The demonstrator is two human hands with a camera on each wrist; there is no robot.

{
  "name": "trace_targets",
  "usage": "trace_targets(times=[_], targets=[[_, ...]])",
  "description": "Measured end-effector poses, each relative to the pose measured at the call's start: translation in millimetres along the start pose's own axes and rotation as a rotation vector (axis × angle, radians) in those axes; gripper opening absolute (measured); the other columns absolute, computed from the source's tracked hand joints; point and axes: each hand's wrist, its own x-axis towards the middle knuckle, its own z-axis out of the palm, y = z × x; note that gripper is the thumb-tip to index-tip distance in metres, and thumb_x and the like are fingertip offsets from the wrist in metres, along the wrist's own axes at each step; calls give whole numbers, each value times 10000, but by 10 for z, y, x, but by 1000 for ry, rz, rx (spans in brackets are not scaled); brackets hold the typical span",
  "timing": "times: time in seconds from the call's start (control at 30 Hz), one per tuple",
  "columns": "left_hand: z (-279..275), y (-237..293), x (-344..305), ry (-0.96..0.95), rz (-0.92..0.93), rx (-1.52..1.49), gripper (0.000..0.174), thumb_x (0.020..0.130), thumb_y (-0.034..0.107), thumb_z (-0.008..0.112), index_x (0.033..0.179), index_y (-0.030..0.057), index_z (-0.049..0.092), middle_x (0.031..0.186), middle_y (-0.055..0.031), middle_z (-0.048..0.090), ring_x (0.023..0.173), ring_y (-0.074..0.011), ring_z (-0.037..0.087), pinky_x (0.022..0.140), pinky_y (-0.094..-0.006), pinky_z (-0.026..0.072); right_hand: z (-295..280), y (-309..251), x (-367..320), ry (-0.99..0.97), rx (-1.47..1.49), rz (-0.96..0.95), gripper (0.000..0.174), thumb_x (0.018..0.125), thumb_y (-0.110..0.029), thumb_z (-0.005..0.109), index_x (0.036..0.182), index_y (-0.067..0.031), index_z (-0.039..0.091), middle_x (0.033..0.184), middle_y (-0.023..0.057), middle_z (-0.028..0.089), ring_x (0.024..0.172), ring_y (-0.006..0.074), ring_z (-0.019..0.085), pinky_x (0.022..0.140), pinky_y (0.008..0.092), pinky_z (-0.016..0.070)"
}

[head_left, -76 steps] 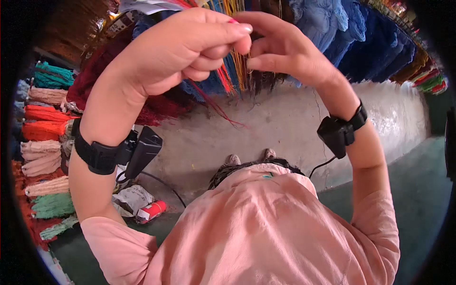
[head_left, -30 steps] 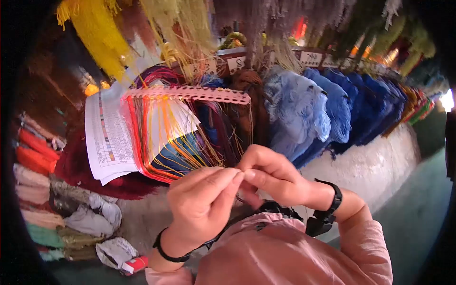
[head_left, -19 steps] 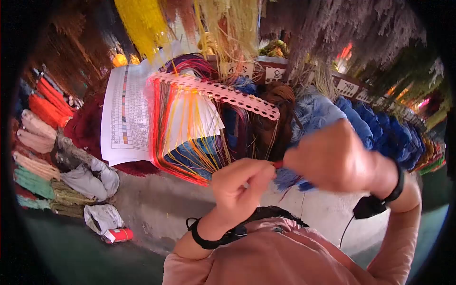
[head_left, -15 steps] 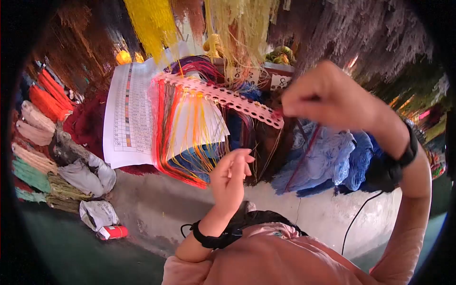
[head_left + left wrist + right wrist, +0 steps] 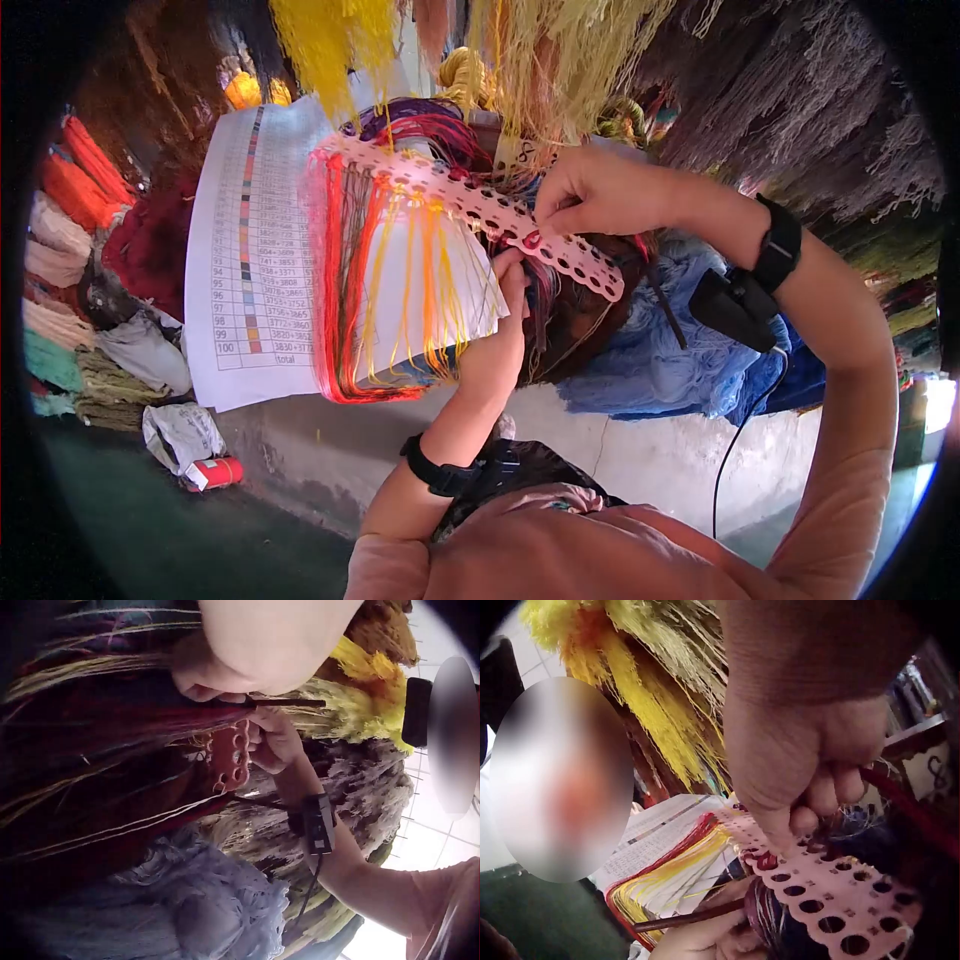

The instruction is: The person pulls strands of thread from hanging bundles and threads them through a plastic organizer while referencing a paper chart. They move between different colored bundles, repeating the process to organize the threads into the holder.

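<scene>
A pink perforated strip (image 5: pixel 470 200) runs diagonally, with red, orange and yellow threads hanging from its holes. Over its lower right part, my right hand (image 5: pixel 600 190) pinches dark red thread at a hole, where a red loop (image 5: pixel 532 240) shows; in the right wrist view a dark red strand (image 5: pixel 915 814) trails from this hand (image 5: pixel 802 765). My left hand (image 5: pixel 508 300) is just below the strip, its curled fingers around dark red thread (image 5: pixel 172 724) in the left wrist view. The strip's holes (image 5: pixel 810 906) show up close beside a thin brown length (image 5: pixel 690 916).
Printed sheets (image 5: pixel 240 270) lie behind the hanging threads at the left. Blue skeins (image 5: pixel 660 350) hang at the right, yellow (image 5: pixel 335 50) and grey ones (image 5: pixel 790 110) above. A white bag (image 5: pixel 183 437) and a red packet (image 5: pixel 215 472) are at the lower left.
My right hand has come down and left onto the strip. The left hand has moved up to the threads beneath it. Earlier, both hands were together in front of the body.
</scene>
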Motion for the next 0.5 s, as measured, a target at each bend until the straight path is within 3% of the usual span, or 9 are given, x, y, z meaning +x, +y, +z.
trace_targets(times=[0.03,0.13,0.17,0.27,0.37,0.43,0.5], targets=[[1,14,19,6,-68,-19,185,829,89,490,1000,22,510,929,15,510,806,-42,457,685,-172,371,0,14,1,-3,0,11,131,659,-135,601,726,-22,605,596,77,569,543,143,535,524,274,412],[-25,-166,84,60,71,87,188,824,96,500,1006,51,508,910,33,504,767,-27,445,655,-163,364,-17,32,-8,0,-14,17,121,669,-172,600,724,-64,607,588,36,570,538,110,531,511,256,400],[49,30,46,103,-145,-102,200,822,102,506,1021,77,500,926,43,497,751,-22,440,639,-158,361,-28,26,-10,6,-24,3,121,669,-173,599,724,-65,607,589,35,570,539,111,531,512,256,400],[50,29,66,83,13,-34,143,839,122,480,954,38,478,742,15,438,549,-35,367,465,-161,311,-51,-12,-4,-13,-28,22,119,667,-160,600,723,-55,604,598,39,569,542,111,527,515,254,402],[65,96,10,118,-99,-1,118,832,116,490,923,39,492,754,12,446,560,-36,378,462,-168,318,-73,36,8,-16,8,-29,114,672,-127,595,721,-24,595,608,42,565,548,103,516,517,249,401],[-43,-33,5,-38,155,289,204,804,43,486,1008,54,491,917,-12,464,785,-80,429,668,-206,349,-69,108,12,-17,72,-68,116,680,-107,591,723,1,587,609,36,556,551,97,505,516,244,398],[-135,-187,59,-121,298,469,286,782,-11,476,1061,50,485,1012,-37,465,915,-117,449,787,-234,359,-54,173,10,-28,164,-80,124,692,-94,588,728,24,579,603,25,543,550,95,492,513,239,394]])
